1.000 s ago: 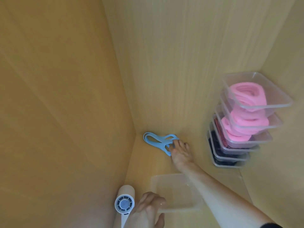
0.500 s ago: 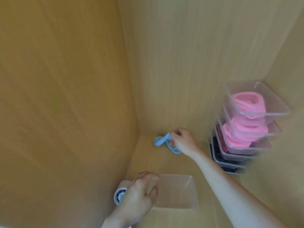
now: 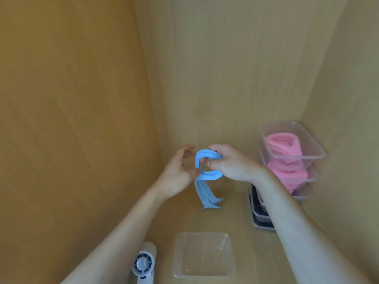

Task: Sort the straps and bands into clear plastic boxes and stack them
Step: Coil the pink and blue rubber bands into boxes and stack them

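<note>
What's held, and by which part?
The blue band, its coiled upper end in the grip of the right hand; the left hand is open beside it.

I count one light-blue flat strap (image 3: 205,188), one empty clear plastic box (image 3: 228,253), one white handheld fan (image 3: 144,263), and at least four stacked clear boxes (image 3: 309,141).

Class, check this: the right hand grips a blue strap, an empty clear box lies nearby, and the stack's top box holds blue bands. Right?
No. The head view shows the top box holding pink bands, not blue. The right hand does grip the blue strap, and the empty clear box lies nearby.
</note>
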The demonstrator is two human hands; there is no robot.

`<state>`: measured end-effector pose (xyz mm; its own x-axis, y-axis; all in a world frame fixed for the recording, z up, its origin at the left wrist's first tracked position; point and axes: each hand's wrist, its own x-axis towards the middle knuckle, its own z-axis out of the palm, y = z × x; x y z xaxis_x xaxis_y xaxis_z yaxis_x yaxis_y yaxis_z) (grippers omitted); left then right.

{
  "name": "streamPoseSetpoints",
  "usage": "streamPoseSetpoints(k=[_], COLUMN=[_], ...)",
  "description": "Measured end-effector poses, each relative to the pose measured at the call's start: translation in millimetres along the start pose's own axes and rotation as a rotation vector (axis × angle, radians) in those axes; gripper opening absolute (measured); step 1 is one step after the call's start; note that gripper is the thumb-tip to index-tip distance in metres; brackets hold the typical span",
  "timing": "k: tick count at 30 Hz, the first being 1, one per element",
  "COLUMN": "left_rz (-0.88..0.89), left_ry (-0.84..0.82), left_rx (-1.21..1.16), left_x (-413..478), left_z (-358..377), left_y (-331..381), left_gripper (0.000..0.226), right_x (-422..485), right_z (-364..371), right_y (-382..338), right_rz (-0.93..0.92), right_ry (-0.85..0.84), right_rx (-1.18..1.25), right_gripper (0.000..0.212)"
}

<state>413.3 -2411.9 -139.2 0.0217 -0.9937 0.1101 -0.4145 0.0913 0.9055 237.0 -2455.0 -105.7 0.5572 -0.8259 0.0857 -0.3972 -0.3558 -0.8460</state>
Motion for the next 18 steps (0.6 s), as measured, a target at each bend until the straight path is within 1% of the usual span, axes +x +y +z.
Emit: streamPoseSetpoints(k=[1,3,4,5,7,10,12,15,18], left_rz=[-0.014,-0.010,-0.008,-0.011,-0.023,-0.004,0.036,0.087,0.126], left_ry=[-0.077,-0.200,-0.240,-0.265,-0.270,-0.210,-0.165,-0.129,-0.113], left_rx=[-0.022,-0.059,-0.051,-0.046,-0.073,-0.140,-0.179,-0.278,-0.307], left_x=[5,10,11,11,10,11,13,19,26], left_z=[-1,0,1,2,4,4,0,-11,-23], left_y=[6,17,20,24,31,44,53,65,78], left_gripper=[0.054,0.032,0.022,0.017,0.025,0.033,0.033,0.033,0.033], right_x=[1,3,4,4,6,9,12,16,21], right_z=[-2,-9,-12,-16,-25,-39,-47,-57,-66], right_y=[-7,-21,-26,-32,-39,-43,-43,-45,-55], right_rz=[-0.008,-0.023,-0.026,-0.033,-0.050,-0.086,-0.132,-0.208,-0.249], right_ry=[0.009,0.035,0.051,0.068,0.106,0.178,0.246,0.386,0.496], right_rx=[-0.058,-0.185,-0.242,-0.288,-0.336,-0.326,-0.228,-0.044,0.050], right_gripper=[0.007,0.010,0.010,0.010,0.010,0.010,0.010,0.020,0.021])
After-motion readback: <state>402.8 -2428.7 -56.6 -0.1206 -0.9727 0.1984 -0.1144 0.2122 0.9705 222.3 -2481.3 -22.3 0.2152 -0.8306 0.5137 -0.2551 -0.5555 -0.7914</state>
